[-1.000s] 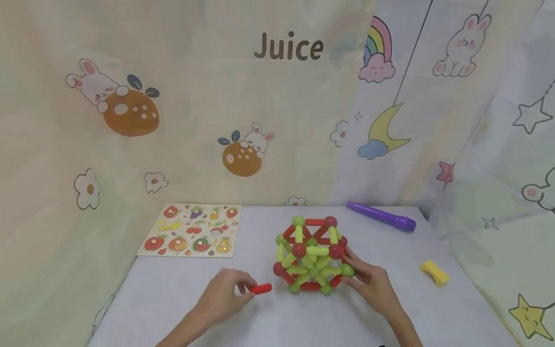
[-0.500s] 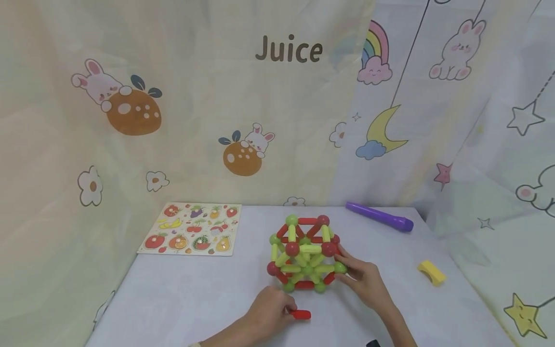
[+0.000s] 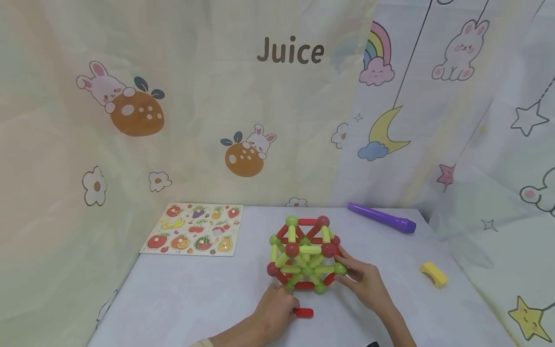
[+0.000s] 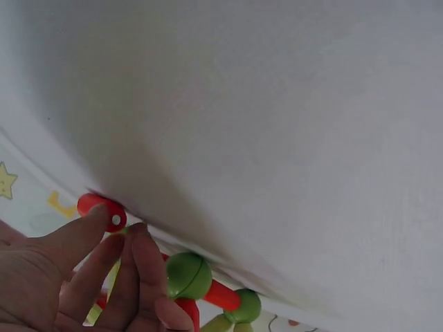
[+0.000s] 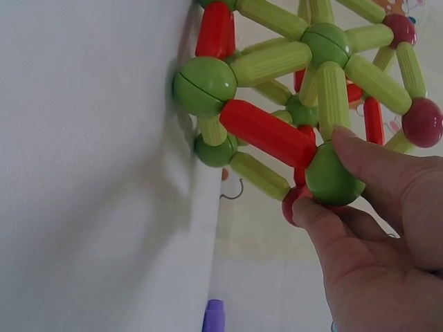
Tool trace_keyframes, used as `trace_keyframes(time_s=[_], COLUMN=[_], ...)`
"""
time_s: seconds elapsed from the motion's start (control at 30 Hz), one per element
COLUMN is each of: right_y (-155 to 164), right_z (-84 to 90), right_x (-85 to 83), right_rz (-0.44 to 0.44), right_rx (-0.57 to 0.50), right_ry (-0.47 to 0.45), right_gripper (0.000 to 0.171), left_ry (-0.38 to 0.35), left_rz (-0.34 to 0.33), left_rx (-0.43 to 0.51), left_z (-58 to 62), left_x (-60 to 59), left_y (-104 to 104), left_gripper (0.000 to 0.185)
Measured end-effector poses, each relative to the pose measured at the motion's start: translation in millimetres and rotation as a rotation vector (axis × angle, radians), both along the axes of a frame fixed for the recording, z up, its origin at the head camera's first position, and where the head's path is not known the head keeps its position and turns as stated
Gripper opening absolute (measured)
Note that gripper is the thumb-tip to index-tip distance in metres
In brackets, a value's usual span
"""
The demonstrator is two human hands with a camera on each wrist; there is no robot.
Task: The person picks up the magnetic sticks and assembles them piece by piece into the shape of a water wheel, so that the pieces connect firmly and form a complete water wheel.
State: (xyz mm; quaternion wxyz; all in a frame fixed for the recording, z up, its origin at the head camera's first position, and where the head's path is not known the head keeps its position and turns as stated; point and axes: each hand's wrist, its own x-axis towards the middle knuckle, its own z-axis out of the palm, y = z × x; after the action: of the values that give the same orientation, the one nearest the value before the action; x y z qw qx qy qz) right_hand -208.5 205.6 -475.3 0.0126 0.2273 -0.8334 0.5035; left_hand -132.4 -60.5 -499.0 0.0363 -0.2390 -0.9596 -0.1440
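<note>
A ball-and-rod structure (image 3: 309, 249) of red and yellow-green magnetic rods joined by red and green balls stands on the white table. My right hand (image 3: 365, 284) grips its right side, with the thumb and fingers at a green ball (image 5: 332, 176) in the right wrist view. In front of the structure, my left hand (image 3: 275, 311) pinches a loose red magnetic rod (image 3: 304, 313) low over the table. The left wrist view shows the thumb against this red rod (image 4: 100, 211), whose round end faces the camera. The left fingers lie close to the structure's front-left green ball (image 4: 188, 275).
A fruit peg puzzle board (image 3: 192, 229) lies at the back left. At the back right is a purple toy microphone (image 3: 382, 218), and a yellow arched block (image 3: 434, 274) sits on the right. A printed cloth (image 3: 186, 96) hangs behind the table.
My left hand has brought the red rod rightward and nearer the table's front, below the structure. The structure has shifted slightly left in my right hand. Little differs over the last half second.
</note>
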Motion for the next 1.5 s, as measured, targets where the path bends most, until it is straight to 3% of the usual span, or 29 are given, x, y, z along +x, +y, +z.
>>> trace_keyframes(time_s=[0.1,0.17,0.23,0.3,0.37,0.4,0.47,0.53,0.6,0.73,0.83,1.0,1.13,1.2,1.33,1.5], right_y=[-0.2,0.5,2.3,4.8,7.5,8.4,9.3,9.0,7.3,4.5,5.4,0.4,-21.7,-36.3,-58.7,-66.7], right_z=[-0.8,-1.6,-1.6,0.2,3.4,5.4,8.9,11.1,12.3,9.4,3.4,-6.4,-11.5,-14.0,-19.4,-26.5], right_x=[0.2,0.7,2.0,4.7,10.0,13.3,21.7,31.1,39.6,49.7,49.6,43.3,41.0,41.0,42.5,45.4], right_rz=[0.015,0.021,0.019,-0.001,-0.043,-0.069,-0.125,-0.187,-0.231,-0.203,-0.046,0.244,0.332,0.342,0.358,0.373], right_rx=[-0.006,0.002,0.017,0.045,0.068,0.078,0.091,0.109,0.129,0.144,0.134,0.146,0.306,0.431,0.605,0.633], right_ry=[0.010,0.022,0.030,0.041,0.068,0.088,0.139,0.189,0.199,0.114,0.026,-0.127,-0.285,-0.313,-0.230,-0.041], right_gripper=[0.052,0.054,0.059,0.066,0.071,0.072,0.070,0.061,0.050,0.032,0.024,0.034,0.048,0.051,0.047,0.031], left_ry=[-0.052,-0.033,0.050,0.192,0.318,0.345,0.317,0.215,0.092,-0.086,-0.150,-0.179,-0.189,-0.180,-0.129,-0.068], left_rz=[0.006,-0.011,-0.048,-0.069,-0.043,-0.013,0.054,0.096,0.103,0.074,0.054,0.034,0.056,0.064,0.054,0.038], left_rx=[0.054,0.151,0.286,0.415,0.483,0.494,0.483,0.424,0.383,0.392,0.444,0.484,0.491,0.487,0.472,0.443], left_z=[11.0,20.2,30.2,38.2,44.3,46.3,47.1,43.9,39.0,30.7,29.1,28.3,24.1,21.7,17.7,13.8], left_x=[3.0,5.4,6.7,4.4,-3.2,-8.6,-21.2,-34.3,-45.2,-56.9,-59.7,-63.2,-64.3,-65.1,-66.4,-65.6], left_y=[-6.4,-14.5,-25.2,-37.3,-49.6,-55.4,-65.5,-72.1,-75.5,-77.0,-77.5,-77.8,-75.9,-73.3,-68.4,-65.9], left_gripper=[0.014,0.016,0.017,0.020,0.035,0.047,0.077,0.108,0.126,0.130,0.124,0.116,0.121,0.125,0.129,0.129])
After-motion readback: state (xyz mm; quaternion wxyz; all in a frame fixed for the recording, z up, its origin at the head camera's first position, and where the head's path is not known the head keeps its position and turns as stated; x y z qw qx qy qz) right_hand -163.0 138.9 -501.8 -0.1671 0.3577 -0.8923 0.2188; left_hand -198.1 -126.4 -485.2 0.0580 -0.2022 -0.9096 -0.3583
